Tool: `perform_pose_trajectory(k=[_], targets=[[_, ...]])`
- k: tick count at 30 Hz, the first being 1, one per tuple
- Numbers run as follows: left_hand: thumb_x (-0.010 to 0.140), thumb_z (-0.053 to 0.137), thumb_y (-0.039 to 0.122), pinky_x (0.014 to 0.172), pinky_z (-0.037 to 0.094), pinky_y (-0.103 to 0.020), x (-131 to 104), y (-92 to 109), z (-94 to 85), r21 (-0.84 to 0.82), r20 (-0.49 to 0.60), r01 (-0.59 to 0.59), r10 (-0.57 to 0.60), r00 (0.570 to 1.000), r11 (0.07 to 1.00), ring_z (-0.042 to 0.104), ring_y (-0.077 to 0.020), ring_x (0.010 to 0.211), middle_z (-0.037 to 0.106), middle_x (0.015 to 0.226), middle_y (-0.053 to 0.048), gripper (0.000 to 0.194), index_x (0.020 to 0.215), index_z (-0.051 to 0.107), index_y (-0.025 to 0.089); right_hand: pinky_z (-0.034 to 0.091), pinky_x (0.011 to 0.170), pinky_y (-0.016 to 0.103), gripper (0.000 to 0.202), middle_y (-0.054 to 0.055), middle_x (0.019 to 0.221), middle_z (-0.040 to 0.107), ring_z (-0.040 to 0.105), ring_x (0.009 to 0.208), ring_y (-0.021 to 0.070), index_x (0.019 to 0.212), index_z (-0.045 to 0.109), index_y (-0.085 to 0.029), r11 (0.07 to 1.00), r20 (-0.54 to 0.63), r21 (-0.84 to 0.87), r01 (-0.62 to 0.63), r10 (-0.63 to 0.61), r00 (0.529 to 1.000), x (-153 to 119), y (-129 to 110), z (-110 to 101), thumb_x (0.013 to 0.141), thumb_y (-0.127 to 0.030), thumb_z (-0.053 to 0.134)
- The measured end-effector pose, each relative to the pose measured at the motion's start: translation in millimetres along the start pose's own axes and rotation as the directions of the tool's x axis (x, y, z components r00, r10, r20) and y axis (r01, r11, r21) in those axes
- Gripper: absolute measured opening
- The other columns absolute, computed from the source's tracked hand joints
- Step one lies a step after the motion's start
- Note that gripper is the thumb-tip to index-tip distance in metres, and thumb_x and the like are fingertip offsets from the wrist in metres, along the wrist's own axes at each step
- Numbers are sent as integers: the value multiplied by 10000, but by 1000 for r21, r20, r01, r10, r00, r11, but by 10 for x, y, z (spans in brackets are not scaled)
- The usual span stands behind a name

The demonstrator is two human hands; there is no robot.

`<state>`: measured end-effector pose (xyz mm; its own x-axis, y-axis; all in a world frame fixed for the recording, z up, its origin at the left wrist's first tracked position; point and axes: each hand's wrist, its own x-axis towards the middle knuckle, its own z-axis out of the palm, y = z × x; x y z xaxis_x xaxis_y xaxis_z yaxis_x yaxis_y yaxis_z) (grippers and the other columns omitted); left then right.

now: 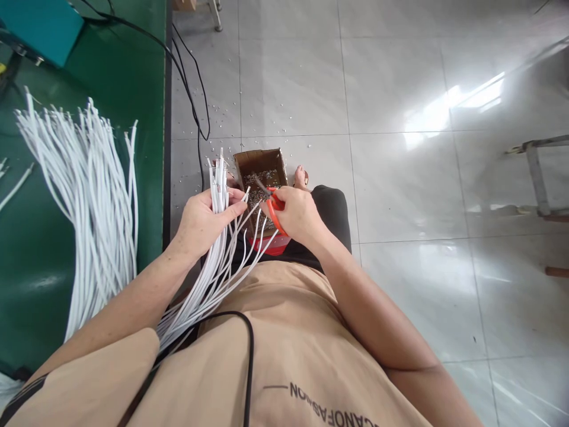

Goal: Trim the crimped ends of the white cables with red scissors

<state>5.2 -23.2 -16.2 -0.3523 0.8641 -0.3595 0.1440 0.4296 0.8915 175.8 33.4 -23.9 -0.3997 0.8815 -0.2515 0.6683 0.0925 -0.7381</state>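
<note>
My left hand (207, 219) is closed round a bundle of white cables (213, 270), whose cut ends stick up above the fingers. Several of the cables fan out loosely to the right, with one end near my left thumb. In my right hand (299, 214) is a pair of scissors (276, 220) with orange handles, its dark blades pointing up and left. Whether the blades are apart I cannot make out. Below both hands stands a cardboard box (281, 160) with many small clippings inside.
On the green table (149, 148) at left lies a large pile of white cables (95, 207). A teal box (44, 26) stands at its far end, and a black cord (195, 112) hangs over the edge. Small scraps litter the tiled floor (391, 184). A metal frame (537, 178) is at right.
</note>
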Motion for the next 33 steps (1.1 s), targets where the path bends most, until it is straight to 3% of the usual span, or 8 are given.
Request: perform_pose_trajectory(k=[3, 5, 13, 18, 23, 26, 29, 33], targets=[[646, 780, 326, 829, 471, -301, -4, 3, -2, 96, 2, -69, 69, 998, 993, 632, -186, 795, 711, 826, -7, 223, 833, 738, 212, 456, 734, 300, 187, -19, 614, 570, 545, 660, 128, 763, 677, -178, 927, -1, 374, -30, 32, 999, 28, -66, -23, 805, -326, 572], [648, 776, 336, 822, 471, -301, -10, 10, 0, 106, 5, -66, 66, 998, 992, 633, -186, 782, 715, 819, -7, 227, 836, 740, 214, 462, 735, 287, 174, -23, 662, 610, 548, 667, 112, 815, 704, -172, 845, 31, 533, -49, 39, 999, 40, -144, -33, 783, -297, 587], [671, 757, 321, 768, 482, -289, -16, 17, 24, 51, 33, -53, 51, 998, 997, 633, -179, 751, 714, 805, -15, 204, 832, 728, 198, 439, 608, 224, 151, -42, 582, 556, 482, 558, 74, 778, 699, -147, 651, 118, 731, -207, 179, 977, 41, -192, 65, 696, -270, 667], [720, 742, 332, 627, 475, -266, -8, 32, -14, -186, 230, 86, -41, 972, 979, 608, -140, 622, 683, 698, -27, 216, 849, 689, 166, 416, 555, 217, 142, -34, 570, 537, 489, 553, 85, 773, 659, -154, 505, 167, 838, -207, 125, 978, 51, -137, 164, 712, -282, 652], [706, 770, 308, 567, 442, -250, -27, 74, -46, -236, 420, 236, -120, 900, 943, 584, -124, 569, 664, 650, -8, 306, 934, 607, 186, 403, 538, 237, 179, -36, 559, 515, 441, 524, 89, 747, 650, -166, 613, 168, 750, -250, 188, 968, 77, -114, 155, 742, -345, 642], [692, 776, 275, 697, 511, -281, -30, 73, -34, -225, 395, 252, -148, 907, 941, 652, -150, 737, 710, 847, -44, 331, 965, 615, 179, 450, 643, 258, 198, -21, 606, 549, 510, 624, 116, 769, 656, -168, 751, -93, 648, -124, 239, 966, 77, -90, 126, 780, -359, 605], [675, 780, 268, 803, 522, -310, -11, 40, -37, -196, 360, 235, -153, 920, 952, 656, -159, 830, 701, 988, -59, 318, 957, 678, 163, 462, 802, 282, 175, 9, 783, 632, 565, 789, 136, 868, 671, -194, 859, -330, 510, 45, 147, 933, 51, -117, 102, 826, -309, 545], [645, 808, 293, 792, 498, -294, 28, -32, -66, -141, 309, 182, -131, 942, 973, 628, -138, 742, 704, 853, -19, 385, 1004, 718, 184, 453, 763, 269, 230, 17, 805, 632, 552, 740, 125, 756, 641, -193, 906, -236, 419, 55, 50, 970, 8, -225, 91, 860, -347, 507]])
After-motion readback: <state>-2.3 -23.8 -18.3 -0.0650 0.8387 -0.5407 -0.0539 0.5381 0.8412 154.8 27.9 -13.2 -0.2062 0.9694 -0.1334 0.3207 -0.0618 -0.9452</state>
